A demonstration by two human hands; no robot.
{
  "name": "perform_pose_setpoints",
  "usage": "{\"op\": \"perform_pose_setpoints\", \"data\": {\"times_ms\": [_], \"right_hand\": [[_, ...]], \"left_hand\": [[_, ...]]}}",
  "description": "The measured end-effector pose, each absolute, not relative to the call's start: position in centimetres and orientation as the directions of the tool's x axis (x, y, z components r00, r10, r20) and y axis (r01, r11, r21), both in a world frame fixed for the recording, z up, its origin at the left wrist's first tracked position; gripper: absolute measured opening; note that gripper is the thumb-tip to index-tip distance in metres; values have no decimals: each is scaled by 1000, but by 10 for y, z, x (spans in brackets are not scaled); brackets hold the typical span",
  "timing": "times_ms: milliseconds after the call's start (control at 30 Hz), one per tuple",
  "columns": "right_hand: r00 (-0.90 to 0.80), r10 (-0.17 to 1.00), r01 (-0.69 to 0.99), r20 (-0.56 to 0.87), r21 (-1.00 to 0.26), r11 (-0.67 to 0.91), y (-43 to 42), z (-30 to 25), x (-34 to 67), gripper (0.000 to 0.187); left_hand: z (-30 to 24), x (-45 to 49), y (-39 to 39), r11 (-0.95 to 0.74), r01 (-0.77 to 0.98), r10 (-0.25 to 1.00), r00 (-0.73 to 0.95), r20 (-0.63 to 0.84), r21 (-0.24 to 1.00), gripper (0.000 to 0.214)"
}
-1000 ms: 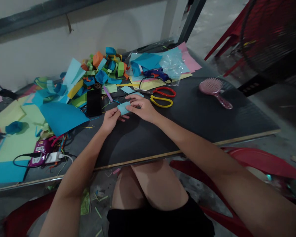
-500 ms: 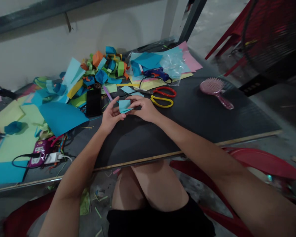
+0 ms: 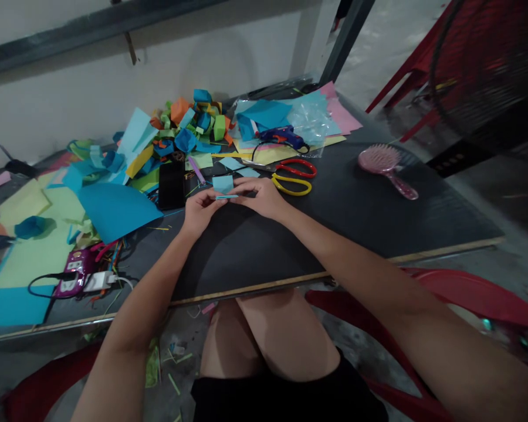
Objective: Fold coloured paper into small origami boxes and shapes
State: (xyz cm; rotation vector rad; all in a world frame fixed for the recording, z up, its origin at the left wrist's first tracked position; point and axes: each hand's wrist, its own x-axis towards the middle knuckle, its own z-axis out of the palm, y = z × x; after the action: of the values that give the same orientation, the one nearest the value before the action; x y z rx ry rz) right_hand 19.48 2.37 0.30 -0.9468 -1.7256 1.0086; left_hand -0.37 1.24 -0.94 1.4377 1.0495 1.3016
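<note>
A small piece of light blue paper (image 3: 223,184), folded, is held between my two hands over the dark table. My left hand (image 3: 201,208) pinches its left side, thumb along the near folded edge. On the other side my right hand (image 3: 261,196) grips it with bent fingers; some fingertips are hidden behind the paper. Scissors (image 3: 294,177) with one red and one yellow handle lie just right of my right hand. Beyond my left hand are a purple stick (image 3: 196,169) and a black phone (image 3: 171,184).
A heap of folded coloured paper (image 3: 193,126) lies at the back. Near it are a blue glue gun (image 3: 286,136) and a plastic bag (image 3: 310,117). A pink hairbrush (image 3: 386,167) lies at right, a purple power socket (image 3: 74,272) at left. A fan (image 3: 488,88) stands beside the table.
The light blue paper has tilted: its near flap now shows as a thin edge, with the back part standing up. Both hands have come closer together around it. The view has shifted slightly.
</note>
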Motion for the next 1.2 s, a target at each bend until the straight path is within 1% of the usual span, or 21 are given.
{"op": "perform_pose_setpoints", "data": {"times_ms": [67, 133, 200, 267, 333, 433, 500, 600, 733, 833, 933, 1000, 1100, 1200], "right_hand": [[-303, 911, 79, 281, -945, 317, 21, 4, 192, 33], [-269, 925, -6, 267, -961, 276, 18, 4, 188, 37], [-191, 943, -25, 273, -962, 274, 15, 4, 185, 36], [-121, 951, 0, 284, -958, 286, 12, 5, 182, 35], [-72, 953, 10, 294, -955, 296, 10, 7, 180, 38], [-17, 955, -5, 297, -955, 297, 9, 8, 178, 44], [4, 964, -22, 266, -964, 266, 10, 9, 178, 49], [-20, 979, -42, 201, -979, 200, 11, 9, 179, 59], [-61, 979, -28, 195, -981, 194, 9, 10, 179, 49], [-62, 971, 3, 232, -973, 232, 7, 11, 178, 45], [-70, 962, 55, 265, -961, 269, 5, 12, 179, 40], [-72, 957, 73, 279, -956, 284, 5, 13, 180, 36], [-84, 950, 68, 302, -949, 308, 7, 14, 182, 32], [-105, 946, 63, 307, -947, 315, 9, 16, 184, 32]], "left_hand": [[-9, -3, 11, -242, 47, 969, 67, 239, 969, 27], [-6, -2, 8, -264, 83, 964, 45, 261, 961, 23], [-2, 0, 4, -295, 111, 956, 28, 293, 949, 18], [0, 2, 1, -306, 129, 952, 18, 306, 943, 15], [2, 4, 0, -293, 154, 956, 17, 294, 944, 17], [1, 6, 1, -270, 160, 963, 38, 268, 949, 26], [1, 7, 1, -263, 147, 965, 55, 258, 954, 31], [3, 8, -1, -242, 151, 970, 47, 238, 958, 35], [6, 10, -4, -216, 149, 976, 11, 217, 965, 35], [6, 10, -4, -190, 93, 981, -26, 193, 977, 37], [4, 9, -1, -156, 12, 986, -58, 157, 988, 45], [3, 8, 1, -131, 4, 991, -26, 131, 991, 51], [3, 7, 2, -140, 47, 990, 38, 139, 989, 44], [5, 8, 0, -193, 81, 981, 35, 191, 978, 40]]}}
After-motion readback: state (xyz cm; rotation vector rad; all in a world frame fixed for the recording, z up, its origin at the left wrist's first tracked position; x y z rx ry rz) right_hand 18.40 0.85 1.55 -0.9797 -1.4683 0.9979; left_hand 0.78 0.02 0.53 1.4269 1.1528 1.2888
